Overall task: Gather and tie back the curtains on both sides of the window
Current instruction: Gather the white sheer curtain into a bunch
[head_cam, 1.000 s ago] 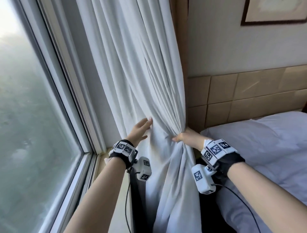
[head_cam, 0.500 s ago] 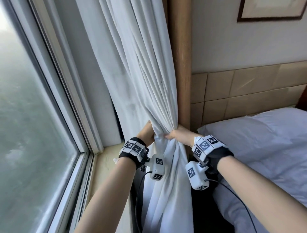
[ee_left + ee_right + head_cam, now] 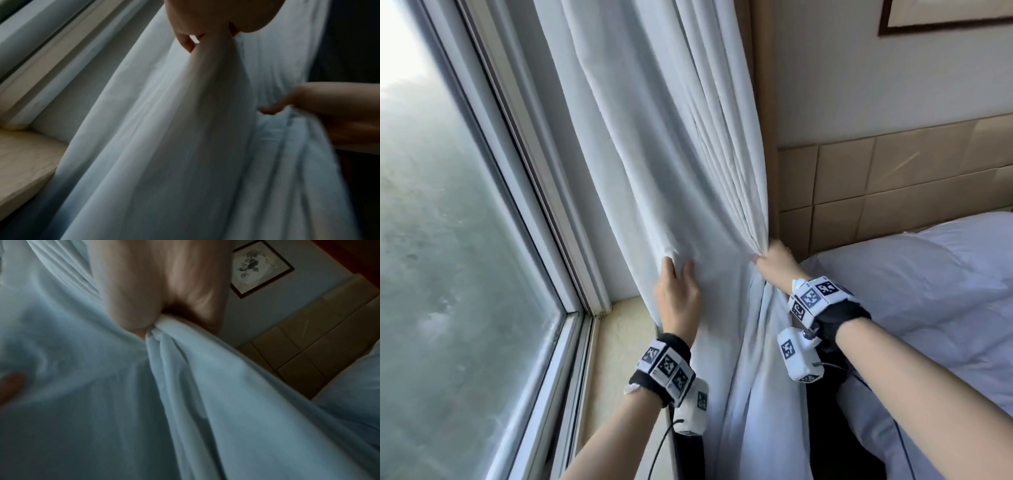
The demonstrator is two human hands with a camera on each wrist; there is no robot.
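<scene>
A white curtain (image 3: 671, 154) hangs at the right side of the window, its folds drawn toward a wooden post. My right hand (image 3: 767, 260) grips the bunched folds beside the post; the right wrist view shows the curtain (image 3: 205, 402) squeezed in that hand (image 3: 148, 319). My left hand (image 3: 678, 274) holds the looser left part of the curtain, fingertips dug into it. In the left wrist view the curtain (image 3: 185, 146) is pinched between the thumb and fingers of the left hand (image 3: 197, 40), and the right hand (image 3: 320, 104) shows further right. No tie-back is visible.
The window glass (image 3: 448, 274) and its white frame (image 3: 544, 205) fill the left, with a beige sill (image 3: 619, 359) below. The wooden post (image 3: 763, 102), a padded headboard (image 3: 893, 188) and a bed with white bedding (image 3: 928, 291) lie right. A dark object (image 3: 688, 455) stands under the curtain.
Half a second ago both hands were close together on the bunched curtain. My left hand has since moved left and taken hold of looser fabric; the right hand stays by the post.
</scene>
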